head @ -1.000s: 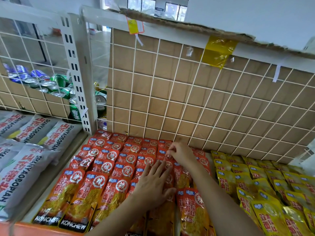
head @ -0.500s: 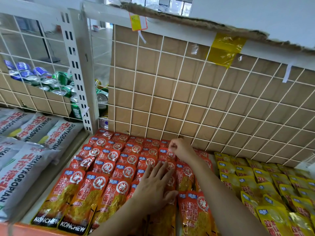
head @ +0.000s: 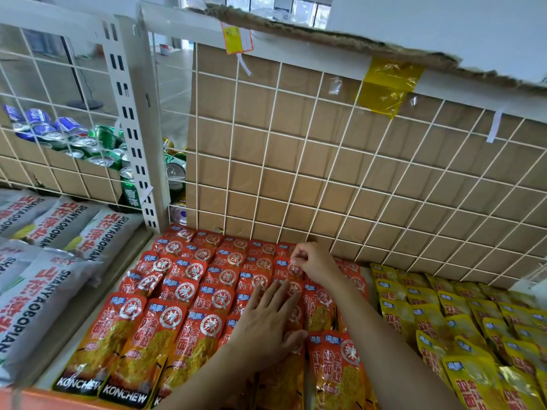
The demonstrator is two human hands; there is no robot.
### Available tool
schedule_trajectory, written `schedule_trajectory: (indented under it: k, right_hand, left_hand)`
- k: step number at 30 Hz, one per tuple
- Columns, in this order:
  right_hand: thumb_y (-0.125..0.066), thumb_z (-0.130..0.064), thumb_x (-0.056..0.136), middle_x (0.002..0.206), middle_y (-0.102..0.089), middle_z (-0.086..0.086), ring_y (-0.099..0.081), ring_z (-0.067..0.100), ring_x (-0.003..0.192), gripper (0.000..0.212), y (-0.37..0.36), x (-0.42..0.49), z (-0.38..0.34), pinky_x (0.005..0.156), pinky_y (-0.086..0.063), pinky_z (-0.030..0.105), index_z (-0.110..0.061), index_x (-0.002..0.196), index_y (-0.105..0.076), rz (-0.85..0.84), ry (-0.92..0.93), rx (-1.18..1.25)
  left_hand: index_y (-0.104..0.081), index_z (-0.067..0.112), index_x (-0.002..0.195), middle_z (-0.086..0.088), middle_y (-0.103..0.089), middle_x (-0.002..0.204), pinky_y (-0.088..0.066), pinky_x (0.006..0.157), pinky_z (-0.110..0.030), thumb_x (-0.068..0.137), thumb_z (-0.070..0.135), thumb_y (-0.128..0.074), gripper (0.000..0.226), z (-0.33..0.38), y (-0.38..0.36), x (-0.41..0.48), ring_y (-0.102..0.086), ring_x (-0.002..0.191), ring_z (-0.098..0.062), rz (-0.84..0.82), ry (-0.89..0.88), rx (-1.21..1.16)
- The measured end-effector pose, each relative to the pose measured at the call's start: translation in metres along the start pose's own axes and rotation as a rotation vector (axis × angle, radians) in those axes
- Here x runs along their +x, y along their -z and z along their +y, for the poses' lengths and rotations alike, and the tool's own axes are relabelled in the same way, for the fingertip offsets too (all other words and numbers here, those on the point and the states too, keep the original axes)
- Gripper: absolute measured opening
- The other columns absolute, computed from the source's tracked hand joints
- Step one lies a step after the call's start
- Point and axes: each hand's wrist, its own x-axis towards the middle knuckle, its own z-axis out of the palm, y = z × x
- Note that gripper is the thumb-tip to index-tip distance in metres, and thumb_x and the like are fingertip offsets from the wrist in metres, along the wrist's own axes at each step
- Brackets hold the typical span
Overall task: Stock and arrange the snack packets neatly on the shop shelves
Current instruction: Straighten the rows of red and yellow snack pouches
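- Grey bags (head: 44, 261) are lying flat in overlapping rows at the left edge of the frame.
- Cans (head: 88, 140), blue and green, are lying on their sides behind the wire mesh at the upper left.
- A white slotted post (head: 130, 122) is standing upright between the cans and the cardboard panel (head: 296, 173).
- Red packets (head: 183, 291) are lying in overlapping rows across the lower centre, running from the front edge back to the foot of the panel.
- The left hand (head: 266, 324) is pressing flat on the red packets at lower centre, with its fingers straight and slightly spread.
- The right hand (head: 310, 260) is reaching to the back rows, just above the left hand; its fingers are curled and its fingertips are pinching the top edge of one of the red packets.
- A white wire grid (head: 334, 161) is covering the cardboard panel across the centre and right.
- Yellow tape (head: 387, 87) is sticking to the panel's top edge at the upper right.
- Yellow packets (head: 458, 321) are lying in overlapping rows at the lower right, just beside the red packets.
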Motion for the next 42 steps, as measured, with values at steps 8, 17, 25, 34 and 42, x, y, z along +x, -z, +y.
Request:
schedule_trajectory:
  k: [8, 17, 25, 34, 42]
  right_hand:
    - [-0.060, -0.016, 0.088, 0.082, -0.060, -0.010, -0.052, -0.001, 0.075, 0.006, 0.001, -0.003, -0.001, 0.063, -0.036, 0.012, -0.014, 0.084, -0.064, -0.011, -0.003, 0.007]
    - [-0.059, -0.028, 0.089, 0.111, -0.062, -0.004, -0.058, 0.011, 0.100, 0.024, 0.003, -0.014, -0.007, 0.083, -0.044, 0.023, -0.019, 0.111, -0.060, 0.116, -0.058, -0.042]
    - [-0.046, -0.041, 0.094, 0.132, -0.050, -0.003, -0.044, 0.015, 0.123, 0.037, 0.027, -0.073, -0.011, 0.101, -0.034, 0.031, -0.026, 0.128, -0.049, 0.178, -0.184, -0.213]
    - [-0.046, -0.039, 0.094, 0.142, -0.042, -0.004, -0.038, 0.012, 0.130, 0.041, 0.025, -0.151, -0.015, 0.105, -0.028, 0.026, -0.026, 0.133, -0.045, 0.216, -0.242, -0.197]
    - [-0.023, -0.068, 0.085, 0.136, -0.042, -0.015, -0.039, 0.005, 0.127, 0.064, 0.013, -0.194, -0.002, 0.102, -0.027, 0.020, -0.031, 0.133, -0.043, 0.161, -0.245, -0.182]
  left_hand:
    - [0.013, 0.032, 0.147, 0.005, 0.016, 0.156, 0.024, 0.108, -0.035, 0.069, 0.074, 0.009, 0.089, 0.000, 0.000, 0.000, 0.025, 0.136, -0.011, -0.017, 0.005, 0.003]
    - [0.008, 0.030, 0.149, 0.003, 0.013, 0.157, 0.020, 0.112, -0.036, 0.068, 0.077, 0.006, 0.093, 0.000, 0.002, 0.001, 0.020, 0.141, -0.012, -0.013, 0.017, -0.033]
    - [-0.005, 0.034, 0.149, 0.011, -0.001, 0.157, 0.007, 0.115, -0.031, 0.074, 0.074, -0.009, 0.085, -0.030, 0.020, -0.014, 0.000, 0.144, -0.011, 0.164, 0.091, -0.115]
    - [-0.003, 0.033, 0.149, 0.011, 0.003, 0.157, 0.015, 0.107, -0.028, 0.057, 0.067, 0.010, 0.098, -0.037, 0.018, -0.045, 0.007, 0.142, -0.009, 0.148, 0.129, -0.120]
    - [-0.013, 0.031, 0.149, 0.011, -0.008, 0.156, 0.010, 0.108, -0.027, 0.064, 0.067, 0.008, 0.095, -0.017, 0.004, -0.055, -0.005, 0.145, -0.014, 0.154, 0.057, -0.133]
